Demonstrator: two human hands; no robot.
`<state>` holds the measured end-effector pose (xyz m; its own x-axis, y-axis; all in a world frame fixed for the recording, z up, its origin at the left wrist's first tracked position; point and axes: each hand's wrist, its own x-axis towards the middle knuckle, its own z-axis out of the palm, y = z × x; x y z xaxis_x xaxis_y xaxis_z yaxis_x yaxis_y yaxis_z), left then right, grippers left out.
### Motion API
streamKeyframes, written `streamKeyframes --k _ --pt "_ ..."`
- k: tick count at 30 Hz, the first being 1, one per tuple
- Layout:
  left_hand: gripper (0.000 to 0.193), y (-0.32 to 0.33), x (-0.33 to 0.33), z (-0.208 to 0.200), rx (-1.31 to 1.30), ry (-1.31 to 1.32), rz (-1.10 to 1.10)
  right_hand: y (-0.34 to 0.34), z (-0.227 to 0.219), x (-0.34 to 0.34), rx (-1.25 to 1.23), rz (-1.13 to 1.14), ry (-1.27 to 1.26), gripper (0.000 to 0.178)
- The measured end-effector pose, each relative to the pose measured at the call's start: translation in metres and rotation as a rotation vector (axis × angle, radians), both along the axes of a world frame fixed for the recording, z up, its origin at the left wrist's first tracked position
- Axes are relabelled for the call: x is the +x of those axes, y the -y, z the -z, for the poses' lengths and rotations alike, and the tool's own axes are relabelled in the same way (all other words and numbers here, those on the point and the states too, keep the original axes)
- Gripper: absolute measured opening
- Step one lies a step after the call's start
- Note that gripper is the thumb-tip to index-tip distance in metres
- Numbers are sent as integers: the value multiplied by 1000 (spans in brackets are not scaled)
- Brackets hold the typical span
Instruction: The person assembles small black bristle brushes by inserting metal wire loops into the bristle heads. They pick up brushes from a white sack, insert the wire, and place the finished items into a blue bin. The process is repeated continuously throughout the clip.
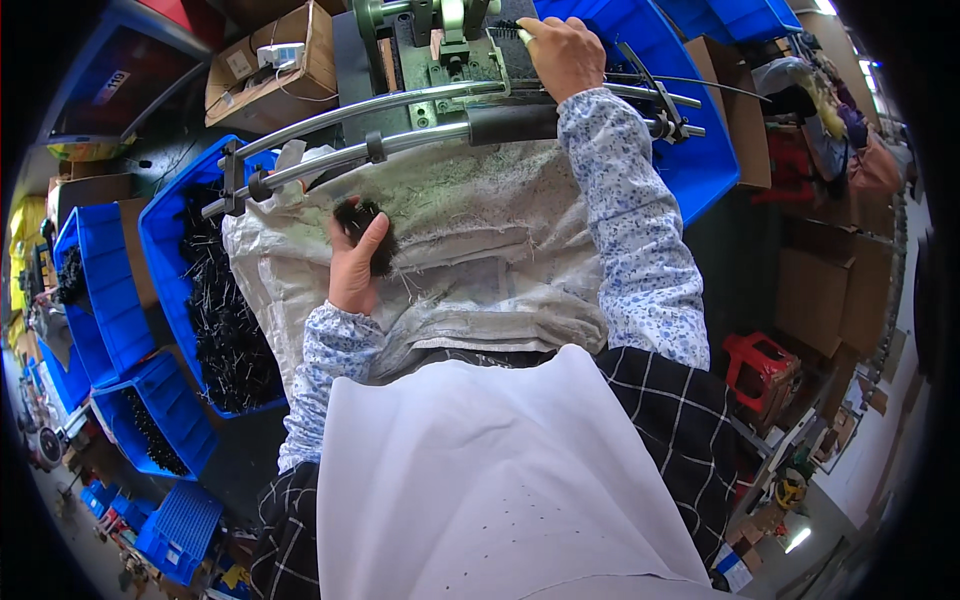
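Seemingly placing: right hand [566,58] pinches a bristled piece [507,30] at the machine [453,48].
Below-left of that grip, left hand [355,262] clasps dark bristles [357,214]; next move likely needs careful alignment.

"How does the left hand [353,268] stand?"

"Nearer the body than the other, its thumb raised and the fingers bent opposite, curled in a grip."

"And its forearm?"

"The left forearm [331,352] comes up short and steep from below, sleeved to the wrist."

"What about the right hand [566,58]?"

"It reaches farther out, knuckles up, fingers bent; the fingertips are too small to read clearly."

"And behind it?"

"The right forearm [637,200], also sleeved, stretches long and forward, slanting left toward the wrist."
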<state>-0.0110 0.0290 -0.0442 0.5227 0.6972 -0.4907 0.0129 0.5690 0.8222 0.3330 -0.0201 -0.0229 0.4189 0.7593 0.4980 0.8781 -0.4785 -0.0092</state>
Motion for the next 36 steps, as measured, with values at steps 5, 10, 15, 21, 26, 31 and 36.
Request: streamKeyframes --k 5,10,15,21,26,31,36 --pt "45 -1 0 -3 -114 15 28 -1 7 4 11 -19 -2 21" --pt "43 1 -1 -7 -110 -2 18 -2 16 10 29 -23 -84 26" --pt "50 4 4 -20 -144 -10 23 -10 8 5 89 -79 -283 18" --pt "49 6 3 -17 36 -65 22 -1 3 0 119 82 -96 31" --pt "49 2 0 -15 72 -52 19 9 31 17 1 117 -221 41" --pt "48 2 1 -15 122 -38 37 -13 31 -8 28 79 -137 38" --pt "56 4 4 -24 137 -37 30 -45 27 -44 195 5 -177 21"
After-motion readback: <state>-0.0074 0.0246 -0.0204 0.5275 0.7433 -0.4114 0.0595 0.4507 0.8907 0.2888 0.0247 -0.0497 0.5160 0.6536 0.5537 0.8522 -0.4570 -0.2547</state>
